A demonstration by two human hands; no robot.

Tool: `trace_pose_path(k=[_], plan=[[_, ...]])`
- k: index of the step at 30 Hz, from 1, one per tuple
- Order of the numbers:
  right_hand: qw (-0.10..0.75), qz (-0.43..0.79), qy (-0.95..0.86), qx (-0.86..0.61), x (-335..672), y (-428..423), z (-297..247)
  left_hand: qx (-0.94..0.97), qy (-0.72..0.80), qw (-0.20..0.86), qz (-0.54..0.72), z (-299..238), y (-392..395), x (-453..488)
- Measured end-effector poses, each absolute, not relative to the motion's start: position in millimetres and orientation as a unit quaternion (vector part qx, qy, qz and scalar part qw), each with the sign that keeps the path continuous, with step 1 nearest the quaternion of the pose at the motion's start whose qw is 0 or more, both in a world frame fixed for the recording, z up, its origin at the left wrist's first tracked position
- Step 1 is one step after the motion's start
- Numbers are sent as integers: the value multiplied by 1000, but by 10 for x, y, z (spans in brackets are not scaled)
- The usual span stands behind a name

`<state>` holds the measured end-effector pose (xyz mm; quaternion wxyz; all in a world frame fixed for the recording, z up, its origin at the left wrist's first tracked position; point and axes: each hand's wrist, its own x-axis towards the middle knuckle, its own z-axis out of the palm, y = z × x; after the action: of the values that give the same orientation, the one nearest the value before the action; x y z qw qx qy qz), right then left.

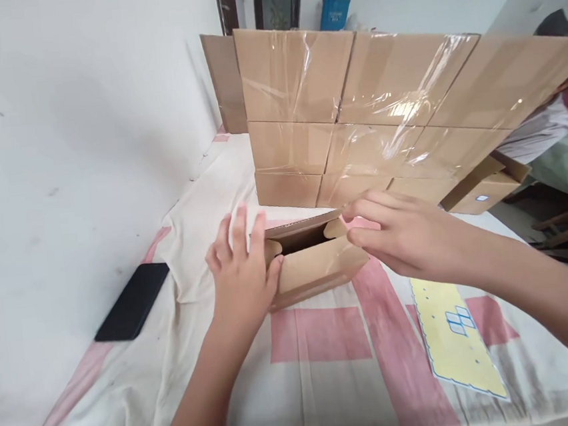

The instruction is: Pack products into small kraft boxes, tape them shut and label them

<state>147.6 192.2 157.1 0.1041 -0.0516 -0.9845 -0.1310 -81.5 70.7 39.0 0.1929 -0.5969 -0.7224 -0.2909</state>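
Broadly, a white wall [79, 125] fills the left of the frame. Below it spreads a counter [262, 402] under a pale cloth with pink stripes and blocks, rumpled toward the lower left. A stack of plastic-wrapped cartons [374, 110] stands across the upper centre and right; a blue container [335, 11] shows beyond its top edge, and an open box [485, 187] lies by its lower right corner.

The small carton [319, 270] sits on the cloth mid-frame, mouth upward, between both hands. It is probably light enough to slide or skew, so it's best kept square, with matched, gentle pressure at both ends. The left hand [241, 264] rests at its left end, its grip spread, thumb on the front panel. The right hand [391, 236] curls at the right end; I cannot tell whether its grip pinches the board.

A yellow card [448, 351] lies at lower right, a dark phone-like slab [132, 304] at left. Smallest, the right end flap [336, 228] leans inward; folding there should go along the crease, without crushing the corners.
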Motion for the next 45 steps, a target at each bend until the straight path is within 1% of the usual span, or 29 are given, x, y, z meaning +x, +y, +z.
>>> trace_pose_path(k=[3, 6, 11, 14, 17, 23, 26, 38, 45], plan=[[56, -139, -988, -27, 1384, 2007, 1622, -642, -706, 157, -253, 339, 781, -822], [19, -104, -994, -16, 1282, 2081, 1653, -659, -681, 143, -284, 270, 776, -822], [-39, -13, -999, 2, 1103, 2207, 1646, -703, -639, 54, -307, 188, 666, -840], [-68, 12, -998, 13, 978, 2252, 1602, -696, -644, 34, -315, 148, 629, -836], [-75, -7, -996, 37, 847, 2278, 1535, -693, -642, 34, -325, 106, 636, -837], [-74, -85, -990, 81, 602, 2322, 1397, -694, -635, 41, -337, 63, 663, -852], [-77, -101, -987, 103, 507, 2347, 1336, -694, -637, 31, -336, 75, 651, -853], [-82, -111, -983, 118, 376, 2423, 1232, -696, -635, 46, -332, 48, 651, -836], [-95, -72, -986, 114, 383, 2424, 1254, -729, -585, 132, -329, 20, 663, -864]])
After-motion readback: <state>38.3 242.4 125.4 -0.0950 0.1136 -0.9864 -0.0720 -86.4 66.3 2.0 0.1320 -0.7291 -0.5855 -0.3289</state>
